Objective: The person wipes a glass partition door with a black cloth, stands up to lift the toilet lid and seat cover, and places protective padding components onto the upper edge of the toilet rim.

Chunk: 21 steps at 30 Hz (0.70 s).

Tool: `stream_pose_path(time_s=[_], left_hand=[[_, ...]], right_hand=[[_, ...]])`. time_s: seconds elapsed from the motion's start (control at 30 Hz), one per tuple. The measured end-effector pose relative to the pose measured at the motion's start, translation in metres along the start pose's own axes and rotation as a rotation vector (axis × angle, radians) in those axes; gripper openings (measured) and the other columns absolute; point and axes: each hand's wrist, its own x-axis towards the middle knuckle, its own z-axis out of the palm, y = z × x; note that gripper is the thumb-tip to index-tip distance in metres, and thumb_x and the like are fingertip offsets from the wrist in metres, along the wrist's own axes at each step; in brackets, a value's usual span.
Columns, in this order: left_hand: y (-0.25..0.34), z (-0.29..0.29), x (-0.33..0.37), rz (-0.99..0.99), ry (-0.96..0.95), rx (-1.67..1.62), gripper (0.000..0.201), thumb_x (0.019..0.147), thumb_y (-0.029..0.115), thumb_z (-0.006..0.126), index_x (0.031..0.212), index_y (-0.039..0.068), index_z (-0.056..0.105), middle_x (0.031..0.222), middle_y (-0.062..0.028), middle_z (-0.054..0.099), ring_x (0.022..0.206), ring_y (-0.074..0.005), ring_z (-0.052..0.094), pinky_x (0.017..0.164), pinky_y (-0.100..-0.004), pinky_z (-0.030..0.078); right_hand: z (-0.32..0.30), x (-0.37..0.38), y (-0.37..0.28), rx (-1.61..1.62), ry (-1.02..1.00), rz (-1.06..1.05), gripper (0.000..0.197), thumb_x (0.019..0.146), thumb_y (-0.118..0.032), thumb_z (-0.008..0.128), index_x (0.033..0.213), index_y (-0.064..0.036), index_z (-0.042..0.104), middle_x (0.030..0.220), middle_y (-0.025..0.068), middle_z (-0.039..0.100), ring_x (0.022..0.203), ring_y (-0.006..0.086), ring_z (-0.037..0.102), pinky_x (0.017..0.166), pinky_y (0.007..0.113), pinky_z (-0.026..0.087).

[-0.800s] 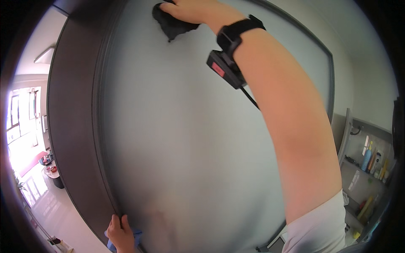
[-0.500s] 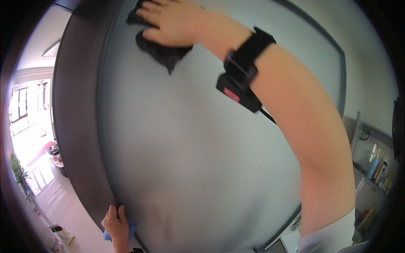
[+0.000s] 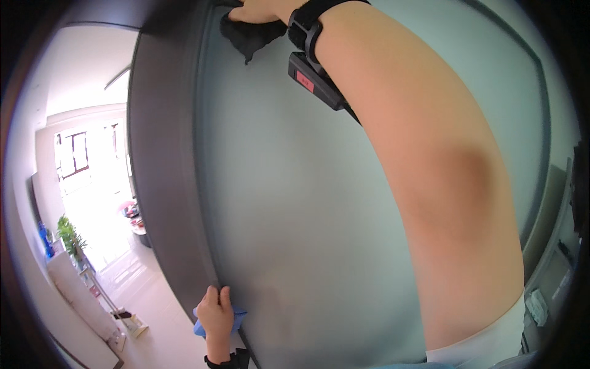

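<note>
A tall frosted glass door panel point(image 3: 307, 203) in a dark frame point(image 3: 169, 154) fills the middle. At the top left of the glass, my right hand point(image 3: 261, 11) presses a black cloth point(image 3: 252, 37) against the surface. The upper edge of the picture cuts off most of its fingers. A black strap with a small box point(image 3: 316, 80) sits on my right wrist. Low on the left, my left hand point(image 3: 216, 315) is closed at the frame's edge, fingertips upward. A blue cloth point(image 3: 238, 320) sticks out on both sides of it, between hand and frame.
Left of the frame, a bright room opens up with a shiny floor point(image 3: 117, 277), a green plant point(image 3: 70, 234) and a low white cabinet point(image 3: 74, 286). A broom-like tool point(image 3: 132, 320) stands near it. At the far right is a grey shelf point(image 3: 553, 264) with small items.
My right hand and the black cloth sit higher in the picture, partly out of it. The view has shifted left, so frame, left hand and blue cloth appear further right.
</note>
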Motion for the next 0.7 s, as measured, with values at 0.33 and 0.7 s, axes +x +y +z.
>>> stream_pose_path(time_s=[0.33,0.7], left_hand=[[0.005,0.003,-0.001,-0.007,-0.021,-0.019,0.035,0.087,0.024,0.058,0.066,0.002,0.041,0.056,-0.0174,0.048,0.051,-0.0372,0.048,0.047,-0.0415,0.035],[0.013,0.002,0.007,-0.019,-0.024,0.046,0.039,0.09,0.028,0.054,0.065,0.002,0.041,0.056,-0.0189,0.047,0.052,-0.0379,0.048,0.048,-0.0424,0.036]], right_hand=[[0.002,-0.034,-0.04,0.036,-0.028,-0.033,0.057,0.09,-0.029,0.03,0.142,-0.0072,0.027,0.151,0.0068,0.021,0.139,0.0207,0.018,0.113,0.037,0.012],[0.064,-0.117,-0.12,-0.013,0.087,-0.06,0.059,0.086,-0.032,0.045,0.141,-0.0142,0.033,0.148,-0.0022,0.028,0.136,0.0145,0.022,0.112,0.037,0.008]])
